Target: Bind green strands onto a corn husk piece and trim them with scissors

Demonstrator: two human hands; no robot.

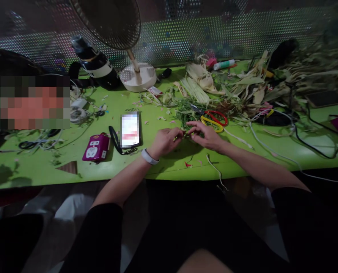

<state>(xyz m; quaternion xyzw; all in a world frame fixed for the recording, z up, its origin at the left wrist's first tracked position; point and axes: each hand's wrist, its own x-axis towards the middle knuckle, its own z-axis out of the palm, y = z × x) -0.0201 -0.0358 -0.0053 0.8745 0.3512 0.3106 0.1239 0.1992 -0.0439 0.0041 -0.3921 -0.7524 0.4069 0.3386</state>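
My left hand, with a pale band on its wrist, is closed in a pinch above the green tabletop. Between the fingertips of both hands is a small green plant piece, too small to make out fully. My right hand meets it from the other side with thumb and a finger, while another finger sticks out. Just beyond the hands lies a heap of thin green stems. A pair of scissors with red and yellow handles rests against that heap, close to my right hand.
A phone and a purple power socket lie to the left. Behind stand a fan and a dark bottle. Dried husks and leaves cover the back right, with cables nearby. A person is at far left.
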